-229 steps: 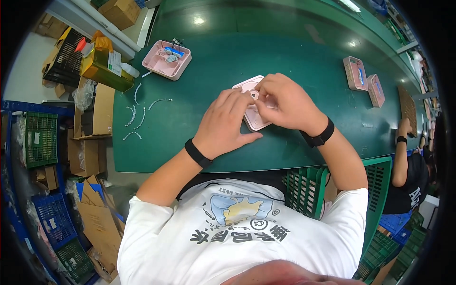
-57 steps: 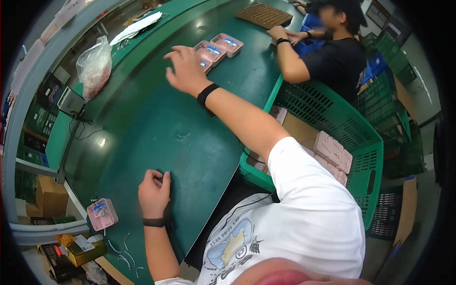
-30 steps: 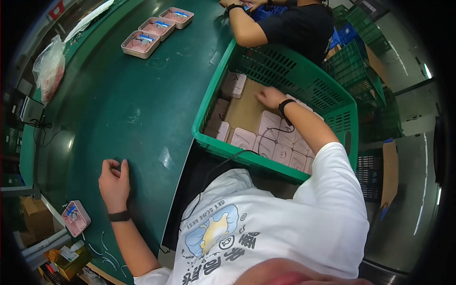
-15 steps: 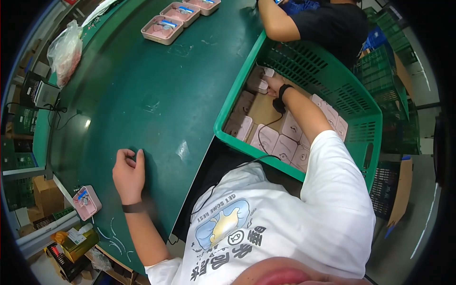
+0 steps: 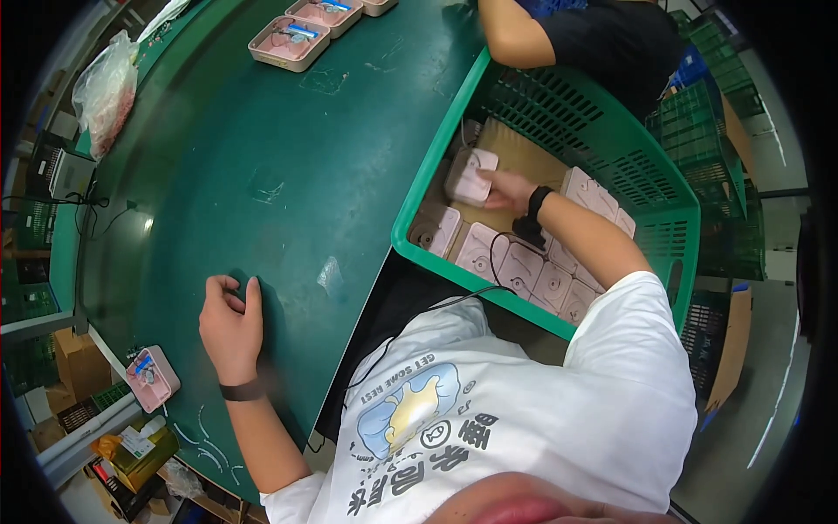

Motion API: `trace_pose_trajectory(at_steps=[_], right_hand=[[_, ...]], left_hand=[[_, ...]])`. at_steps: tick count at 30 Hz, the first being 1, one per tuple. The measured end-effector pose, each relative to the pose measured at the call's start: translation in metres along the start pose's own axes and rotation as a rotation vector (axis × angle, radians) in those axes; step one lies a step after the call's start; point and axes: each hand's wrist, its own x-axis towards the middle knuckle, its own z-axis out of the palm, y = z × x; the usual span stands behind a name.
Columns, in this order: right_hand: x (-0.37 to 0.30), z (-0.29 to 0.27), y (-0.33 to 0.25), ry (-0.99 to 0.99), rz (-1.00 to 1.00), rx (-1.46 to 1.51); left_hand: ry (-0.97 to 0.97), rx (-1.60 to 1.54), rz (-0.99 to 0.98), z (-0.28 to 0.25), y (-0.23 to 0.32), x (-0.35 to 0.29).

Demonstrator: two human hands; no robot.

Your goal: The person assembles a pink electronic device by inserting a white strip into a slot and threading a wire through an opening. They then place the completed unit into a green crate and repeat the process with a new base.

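Note:
My right hand point(image 5: 510, 190) is inside a green plastic crate point(image 5: 403, 237), its fingers closed on the edge of a small pale pink square box point(image 5: 472, 177). That box is over the crate's left side, slightly tilted. Several similar pink boxes point(image 5: 481, 248) lie in rows along the near and right sides, thin wires on their faces. A black strap is round my right wrist, and a thin black cable point(image 5: 454, 299) runs from near it over the crate's rim. My left hand point(image 5: 231, 323) rests on the green tabletop point(image 5: 288, 218), fingers loosely curled, thumb apart, holding nothing.
Open pink boxes point(image 5: 290, 59) with blue parts and wires stand at the table's far end; another pink box point(image 5: 153, 395) sits at its left edge near white tube pieces point(image 5: 209, 454). A plastic bag point(image 5: 105, 100) lies far left. Beyond the crate is another person's arm point(image 5: 517, 35).
My right hand has drawn the pink box from the crate's far left corner toward me, baring more brown lining there. My left hand stays about where it was; the view has shifted slightly.

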Motion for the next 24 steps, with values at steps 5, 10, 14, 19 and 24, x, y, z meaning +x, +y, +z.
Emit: trace_pose_trajectory(at_steps=[5, 10, 14, 19, 24], right_hand=[[-0.023, 0.045, 0.016, 0.101, 0.043, -0.013], [-0.027, 0.070, 0.013, 0.158, -0.067, -0.107], [-0.029, 0.086, 0.003, 0.210, 0.009, -0.153], [-0.025, 0.071, 0.008, 0.106, 0.014, -0.107], [-0.025, 0.073, 0.002, 0.102, 0.028, -0.166]], left_hand=[[0.011, -0.058, 0.019, 0.003, 0.002, -0.001], [0.018, -0.039, 0.007, -0.003, 0.006, -0.005], [0.043, -0.019, 0.023, -0.001, -0.002, -0.005], [0.085, -0.029, 0.071, 0.004, -0.004, -0.009], [0.091, -0.059, 0.089, 0.003, -0.005, -0.006]])
